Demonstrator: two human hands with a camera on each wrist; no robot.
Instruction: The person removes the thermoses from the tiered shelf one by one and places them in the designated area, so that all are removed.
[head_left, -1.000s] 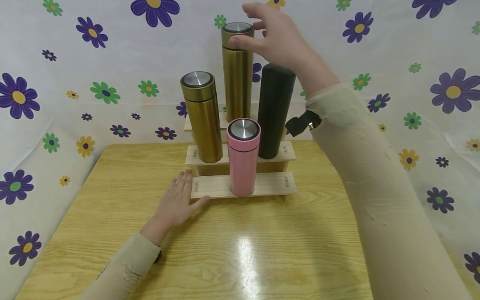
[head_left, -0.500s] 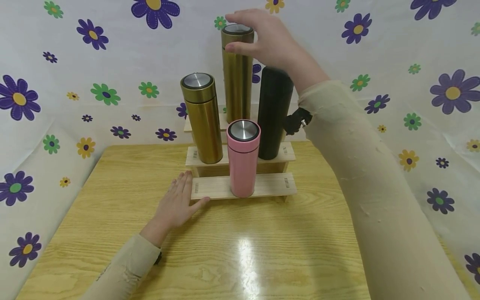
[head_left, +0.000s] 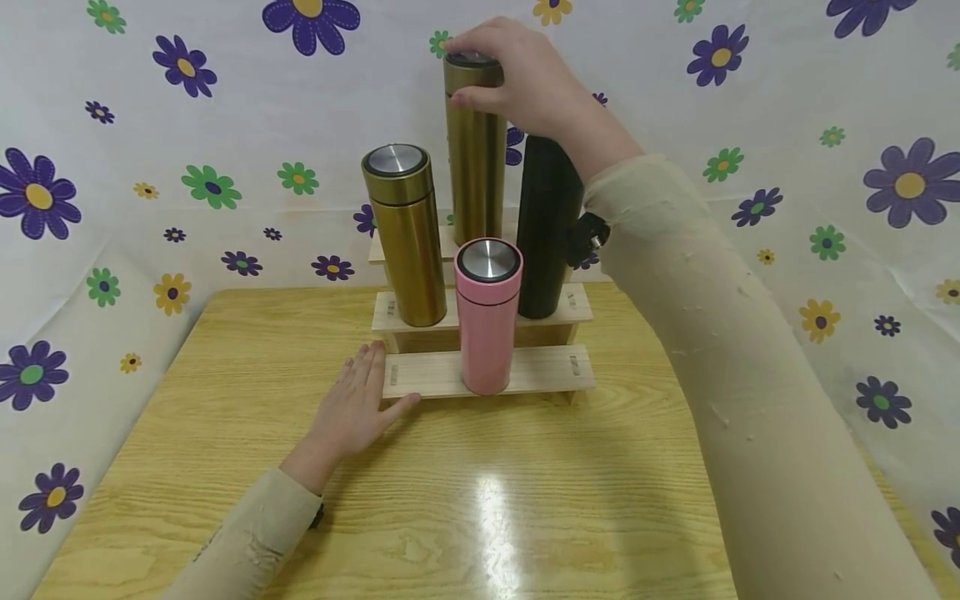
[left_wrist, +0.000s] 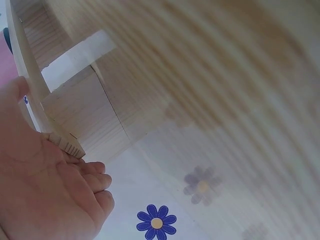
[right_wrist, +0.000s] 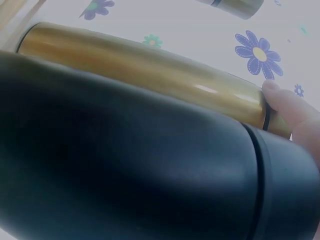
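My right hand (head_left: 521, 79) grips the top of the tall gold thermos flask (head_left: 478, 167) on the rack's highest tier. Its thumb lies on the near side by the lid and the fingers reach over to the far side, partly hidden. In the right wrist view the thumb (right_wrist: 287, 100) touches the gold flask near the lid seam. My left hand (head_left: 348, 412) rests against the left end of the wooden tiered rack (head_left: 423, 373), fingers straight, thumb along the lowest board's front edge. The left wrist view shows the palm (left_wrist: 45, 185) against that board end.
A second gold flask (head_left: 408, 250) and a black flask (head_left: 547, 233) stand on the middle tier. The pink flask (head_left: 487, 333) stands on the lowest. Beneath the right forearm, the black flask is close. The wood-grain table (head_left: 420, 500) meets a flowered cloth (head_left: 262, 125) behind.
My right hand has moved left and slightly down, from beside the rear gold flask onto its lid, and its fingers have closed round it. The left hand has stayed in place.
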